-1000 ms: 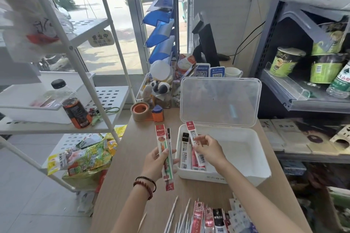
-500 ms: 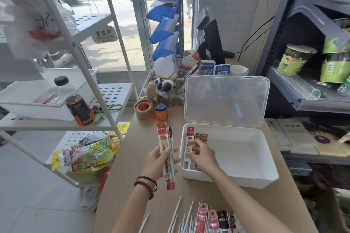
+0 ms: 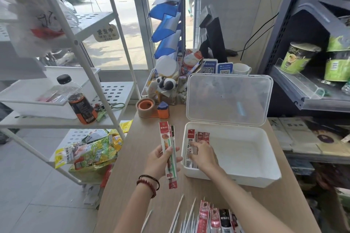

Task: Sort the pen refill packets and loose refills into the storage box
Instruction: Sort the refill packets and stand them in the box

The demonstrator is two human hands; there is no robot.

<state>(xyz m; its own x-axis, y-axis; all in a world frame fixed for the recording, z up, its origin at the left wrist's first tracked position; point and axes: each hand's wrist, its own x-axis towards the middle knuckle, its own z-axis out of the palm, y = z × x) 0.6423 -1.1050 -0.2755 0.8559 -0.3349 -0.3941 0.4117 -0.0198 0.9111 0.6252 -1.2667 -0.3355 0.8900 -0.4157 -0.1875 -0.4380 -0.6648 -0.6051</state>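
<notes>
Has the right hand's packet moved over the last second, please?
Yes: the refill packet sank from above the storage box rim to lie inside it.

One wide-angle view, from the person's head, faces forward and down, close over the table (image 3: 147, 138), with the storage box (image 3: 233, 178) near mid-frame. The window (image 3: 117, 5) lies far; a white rack (image 3: 106, 21) bends at left, a dark shelf (image 3: 303, 100) at right.
</notes>
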